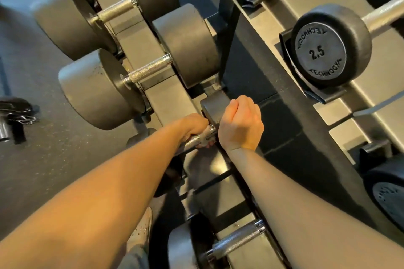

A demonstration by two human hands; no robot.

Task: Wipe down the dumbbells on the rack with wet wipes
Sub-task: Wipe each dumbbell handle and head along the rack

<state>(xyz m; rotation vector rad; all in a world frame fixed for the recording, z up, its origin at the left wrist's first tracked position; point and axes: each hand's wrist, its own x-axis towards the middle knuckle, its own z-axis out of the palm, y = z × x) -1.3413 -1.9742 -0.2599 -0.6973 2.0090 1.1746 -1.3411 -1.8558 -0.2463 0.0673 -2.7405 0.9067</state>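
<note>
I am in the wiping step, working on one dumbbell (215, 106) that lies across the lower rail of the rack (161, 98), below the big one with the knurled bar (150, 69). My left hand (194, 124) is wrapped round its handle (191, 139), fingers curled tight with the wet wipe (205, 136) bunched between palm and steel; a pale crumple of it shows just at the inner end of the bar, against the head. My right hand (240, 123) sits on that head, fingers curled over its top edge and thumb tucked along the side, which I read as steadying the weight so it does not roll in its cradle. How much of the handle the wipe covers I cannot tell, since my own forearm hides most of it. Judging from this, the bar is being done and the rubber ends are not yet clearly dealt with. The next move calls for dragging or twisting the wipe along the knurling, then over each head, with the right hand holding firm. After that I would shift to the neighbour lower down (237, 238).
</note>
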